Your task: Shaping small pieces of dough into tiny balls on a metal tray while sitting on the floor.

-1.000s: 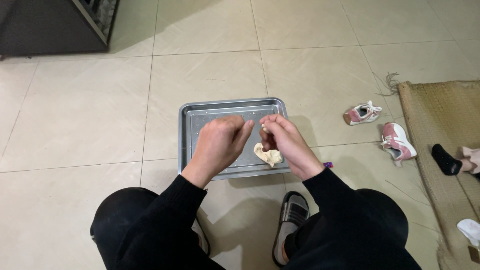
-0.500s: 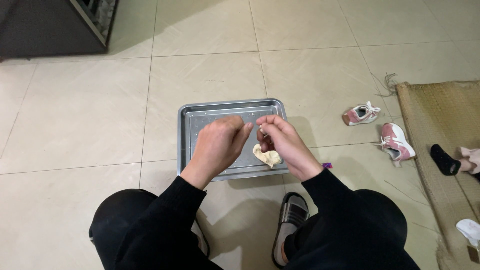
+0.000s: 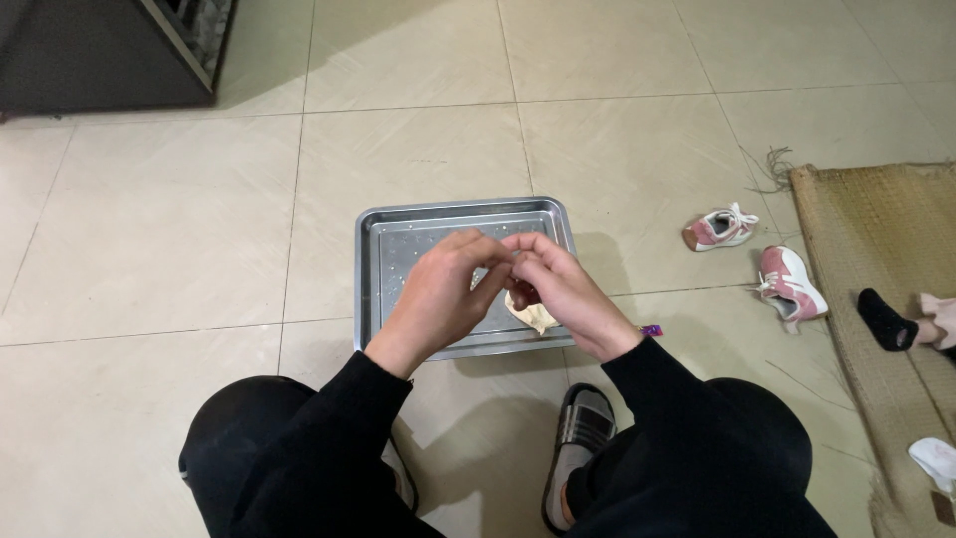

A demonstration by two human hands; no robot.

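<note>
I squat over a shallow steel tray (image 3: 398, 215) on the tiled floor. My left hand (image 3: 436, 297) and my right hand (image 3: 570, 291) meet above its right half, fingertips pinched together. A small reddish-brown piece (image 3: 522, 295) shows under my right fingers, mostly hidden; what it is I cannot tell. Below it a pale, thin scrap (image 3: 536, 316) hangs or lies on the tray. The tray's left part holds only small specks.
A striped sandal (image 3: 584, 436) is on my foot below the tray. Two small pink shoes (image 3: 719, 227) (image 3: 790, 283) lie to the right beside a woven mat (image 3: 881, 239). Another person's black-socked foot (image 3: 882, 319) rests on the mat. A dark cabinet (image 3: 100, 50) stands at the far left.
My hands have drawn closer together and lifted slightly over the tray, so their fingertips now touch. The tray and the shoes have not moved.
</note>
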